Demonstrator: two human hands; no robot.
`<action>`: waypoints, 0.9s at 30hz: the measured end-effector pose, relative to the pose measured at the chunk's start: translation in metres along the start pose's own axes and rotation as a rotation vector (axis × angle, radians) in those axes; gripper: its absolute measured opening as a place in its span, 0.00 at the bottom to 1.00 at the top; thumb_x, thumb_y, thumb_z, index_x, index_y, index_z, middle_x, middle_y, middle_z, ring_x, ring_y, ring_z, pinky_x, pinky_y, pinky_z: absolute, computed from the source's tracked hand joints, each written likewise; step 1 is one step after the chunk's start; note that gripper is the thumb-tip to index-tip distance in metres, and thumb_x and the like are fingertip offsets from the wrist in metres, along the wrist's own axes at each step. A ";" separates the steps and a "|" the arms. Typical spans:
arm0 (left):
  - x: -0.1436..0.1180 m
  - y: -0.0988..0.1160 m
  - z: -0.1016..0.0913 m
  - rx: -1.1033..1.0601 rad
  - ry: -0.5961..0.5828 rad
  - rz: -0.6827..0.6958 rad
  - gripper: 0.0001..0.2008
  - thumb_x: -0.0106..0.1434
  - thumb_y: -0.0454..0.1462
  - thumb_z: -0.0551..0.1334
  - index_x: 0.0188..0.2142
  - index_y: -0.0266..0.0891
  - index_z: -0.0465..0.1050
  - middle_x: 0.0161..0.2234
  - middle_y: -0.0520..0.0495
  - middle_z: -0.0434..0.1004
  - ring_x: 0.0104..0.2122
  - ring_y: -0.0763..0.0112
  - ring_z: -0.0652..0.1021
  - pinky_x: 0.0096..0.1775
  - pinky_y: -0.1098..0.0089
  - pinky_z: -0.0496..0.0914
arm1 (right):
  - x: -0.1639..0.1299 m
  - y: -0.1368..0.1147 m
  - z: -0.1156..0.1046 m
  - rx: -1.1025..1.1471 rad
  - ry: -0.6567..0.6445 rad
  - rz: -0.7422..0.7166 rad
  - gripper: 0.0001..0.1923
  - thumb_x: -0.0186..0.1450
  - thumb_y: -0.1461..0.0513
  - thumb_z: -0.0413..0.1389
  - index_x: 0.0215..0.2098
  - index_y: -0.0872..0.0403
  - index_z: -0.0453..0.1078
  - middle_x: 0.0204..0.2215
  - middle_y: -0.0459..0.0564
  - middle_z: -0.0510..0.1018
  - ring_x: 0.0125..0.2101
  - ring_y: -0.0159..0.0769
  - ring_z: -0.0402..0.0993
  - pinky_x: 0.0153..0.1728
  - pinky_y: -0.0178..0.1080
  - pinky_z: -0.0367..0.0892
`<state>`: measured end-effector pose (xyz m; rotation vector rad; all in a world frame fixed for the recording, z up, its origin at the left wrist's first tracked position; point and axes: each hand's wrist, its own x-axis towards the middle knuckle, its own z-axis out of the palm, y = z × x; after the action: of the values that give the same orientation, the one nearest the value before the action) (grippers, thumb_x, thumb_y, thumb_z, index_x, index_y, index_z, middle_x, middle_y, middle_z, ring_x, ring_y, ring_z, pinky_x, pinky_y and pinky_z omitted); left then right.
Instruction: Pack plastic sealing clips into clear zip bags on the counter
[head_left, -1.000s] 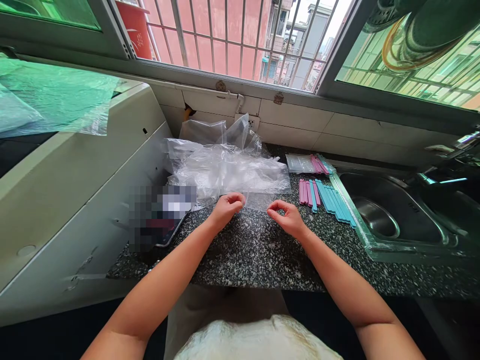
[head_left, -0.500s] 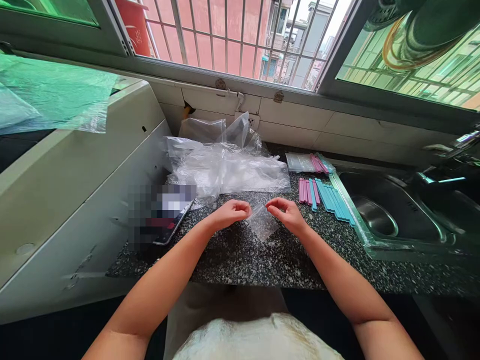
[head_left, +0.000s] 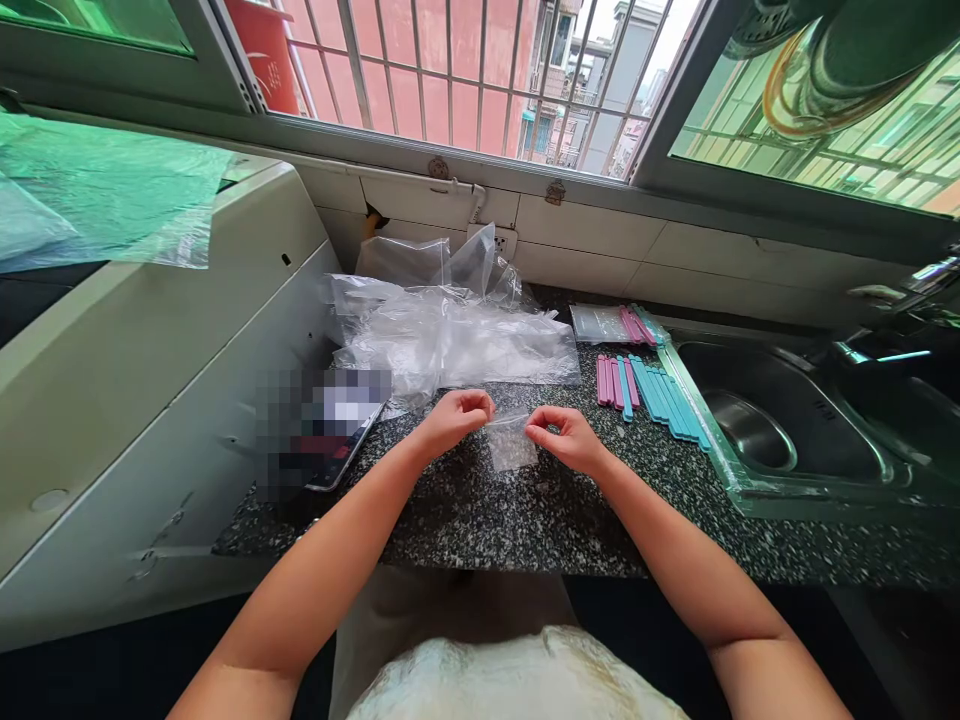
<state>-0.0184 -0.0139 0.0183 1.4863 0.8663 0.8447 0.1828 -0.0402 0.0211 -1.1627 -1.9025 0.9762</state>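
Item: small clear bag (head_left: 511, 447), hanging betw. both hands just above the counter (head_left: 480, 510). Left hand (head_left: 452, 420) pinches its top left corner, right hand (head_left: 568, 437) top right. Top edge runs left-right; both hands equally near. Colored sticks (head_left: 645, 388) lie to the right.

A pixelated patch hides most of the phone (head_left: 341, 440) on the counter (head_left: 525, 520). The sink (head_left: 787, 430) runs off the right edge, and both forearms leave the bottom edge.

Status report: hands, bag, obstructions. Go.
Left hand and right hand pinch small clear bag at top corners. Bag hangs above counter. Nothing blocking.
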 end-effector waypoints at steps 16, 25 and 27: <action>0.001 -0.002 0.010 -0.111 0.081 0.021 0.13 0.49 0.43 0.63 0.24 0.35 0.67 0.20 0.55 0.62 0.22 0.79 0.62 0.26 0.74 0.58 | 0.001 0.007 0.003 0.103 0.146 0.055 0.10 0.55 0.56 0.55 0.22 0.55 0.66 0.19 0.44 0.67 0.22 0.28 0.61 0.25 0.33 0.59; 0.001 -0.004 0.009 -0.089 0.038 0.042 0.12 0.48 0.43 0.63 0.23 0.34 0.68 0.19 0.55 0.62 0.22 0.79 0.61 0.27 0.74 0.57 | 0.001 0.004 0.001 0.080 0.115 0.067 0.10 0.55 0.56 0.56 0.26 0.55 0.68 0.22 0.45 0.71 0.24 0.29 0.65 0.28 0.34 0.62; 0.001 -0.007 0.011 -0.067 0.011 0.033 0.12 0.48 0.43 0.63 0.23 0.34 0.68 0.19 0.55 0.62 0.23 0.79 0.61 0.26 0.74 0.56 | 0.002 0.003 0.001 0.065 0.105 0.053 0.10 0.55 0.56 0.56 0.27 0.55 0.68 0.22 0.45 0.71 0.25 0.29 0.66 0.29 0.34 0.62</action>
<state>-0.0089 -0.0175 0.0110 1.4419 0.8161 0.8988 0.1827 -0.0379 0.0179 -1.2078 -1.7535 0.9786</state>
